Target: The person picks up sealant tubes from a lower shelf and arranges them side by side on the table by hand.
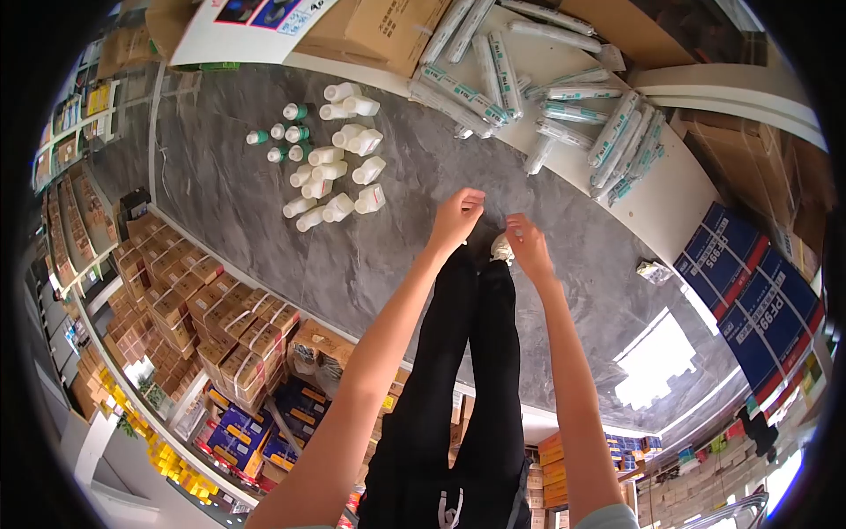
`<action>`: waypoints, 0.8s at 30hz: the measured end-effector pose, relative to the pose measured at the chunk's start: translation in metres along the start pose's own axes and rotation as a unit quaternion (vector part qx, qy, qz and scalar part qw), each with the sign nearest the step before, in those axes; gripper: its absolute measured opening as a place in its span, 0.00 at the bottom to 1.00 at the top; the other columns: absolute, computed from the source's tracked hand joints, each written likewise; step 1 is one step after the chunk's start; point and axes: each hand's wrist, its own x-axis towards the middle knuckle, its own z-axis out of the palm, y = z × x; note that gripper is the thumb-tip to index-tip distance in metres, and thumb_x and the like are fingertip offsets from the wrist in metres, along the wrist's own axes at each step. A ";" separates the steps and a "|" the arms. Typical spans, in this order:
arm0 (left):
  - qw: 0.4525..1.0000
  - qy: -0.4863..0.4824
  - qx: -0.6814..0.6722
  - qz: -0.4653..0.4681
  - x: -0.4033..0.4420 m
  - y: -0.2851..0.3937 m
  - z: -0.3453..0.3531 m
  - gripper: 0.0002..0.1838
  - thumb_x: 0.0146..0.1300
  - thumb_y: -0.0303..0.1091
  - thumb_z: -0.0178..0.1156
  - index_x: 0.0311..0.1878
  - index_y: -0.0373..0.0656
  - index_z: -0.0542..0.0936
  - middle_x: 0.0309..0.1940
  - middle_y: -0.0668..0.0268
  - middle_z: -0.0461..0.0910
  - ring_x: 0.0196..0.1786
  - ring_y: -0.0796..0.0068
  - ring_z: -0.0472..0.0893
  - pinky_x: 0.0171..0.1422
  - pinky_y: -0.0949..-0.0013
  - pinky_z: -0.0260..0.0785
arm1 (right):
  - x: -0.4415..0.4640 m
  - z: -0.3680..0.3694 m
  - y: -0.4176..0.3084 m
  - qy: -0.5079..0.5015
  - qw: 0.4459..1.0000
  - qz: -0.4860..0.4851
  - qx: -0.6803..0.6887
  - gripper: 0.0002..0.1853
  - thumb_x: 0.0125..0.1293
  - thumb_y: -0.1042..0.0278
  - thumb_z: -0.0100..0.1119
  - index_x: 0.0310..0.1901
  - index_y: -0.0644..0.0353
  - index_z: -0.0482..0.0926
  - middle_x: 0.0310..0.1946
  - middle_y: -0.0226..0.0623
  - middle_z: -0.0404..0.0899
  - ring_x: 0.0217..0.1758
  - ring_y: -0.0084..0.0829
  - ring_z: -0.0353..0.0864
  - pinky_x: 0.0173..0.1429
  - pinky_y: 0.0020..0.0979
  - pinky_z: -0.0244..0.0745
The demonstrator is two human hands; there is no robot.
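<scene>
My left hand (459, 217) hangs over the grey floor, its fingers loosely bent and slightly apart, with nothing visible in it. Close beside it, my right hand (526, 240) is above my white shoe (502, 249), fingers also loosely bent and holding nothing I can see. The hands do not touch each other. To the left of both, several white bottles (327, 170) are grouped on the floor. Several smaller bottles with green labels or caps (298, 134) are beside them. Ahead, long plastic-wrapped tubes (617, 132) lie in a loose pile on a white surface (665, 189).
Stacked brown cartons (242, 331) and blue boxes (236, 436) fill shelving on the left. Large blue cartons marked PF995 (749, 300) stand at the right. A cardboard box (374, 35) sits at the far side. A small packet (653, 271) lies on the floor at right.
</scene>
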 end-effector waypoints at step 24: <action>0.946 0.111 -0.207 -0.222 0.230 -0.085 0.052 0.31 0.57 0.46 0.69 0.53 0.29 0.72 0.42 0.60 0.78 0.39 0.73 0.79 0.46 0.70 0.78 | 0.195 0.011 0.058 0.082 0.996 -0.030 -0.009 0.14 0.60 0.73 0.57 0.49 0.63 0.76 0.42 0.45 0.82 0.45 0.39 0.83 0.49 0.36 0.76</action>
